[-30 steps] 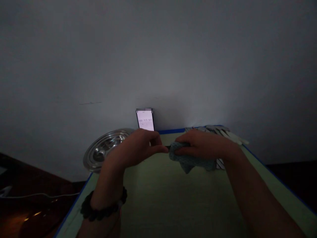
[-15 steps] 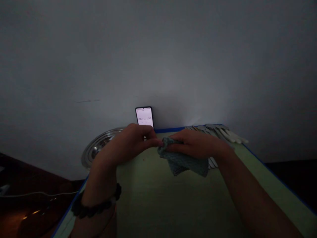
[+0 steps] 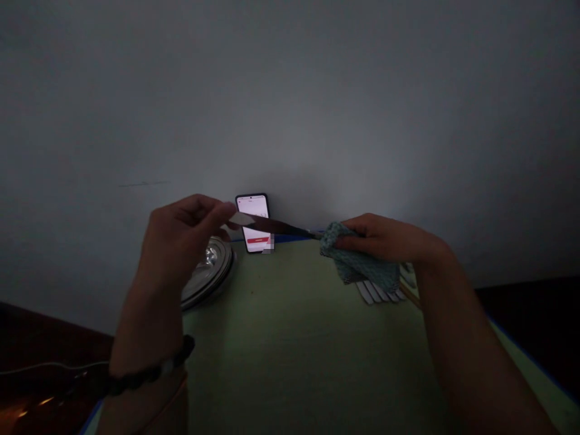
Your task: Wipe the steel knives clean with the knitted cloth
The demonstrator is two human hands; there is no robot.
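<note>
My left hand (image 3: 185, 232) pinches one tip of a shiny, flat metal table knife (image 3: 283, 226) between thumb and fingers. The knife spans the space between both hands, nearly level above the table. At its other end, my right hand (image 3: 378, 235) is closed on a blue-green cloth (image 3: 367, 263) bunched around the knife. The cloth hides that end, and its loose part hangs below the fingers. Under the cloth, several more knives (image 3: 378, 293) lie side by side on the table, partly covered from view.
A phone (image 3: 254, 226) leans upright against the grey wall (image 3: 290, 109). Stacked round metal plates or lids (image 3: 208, 272) stand behind my left wrist. The pale green table (image 3: 290, 350) has blue edging. Other utensils at the right are mostly behind my right hand.
My hands have moved apart, left hand leftward and right hand with the cloth rightward, exposing the knife between them. More of the phone shows now.
</note>
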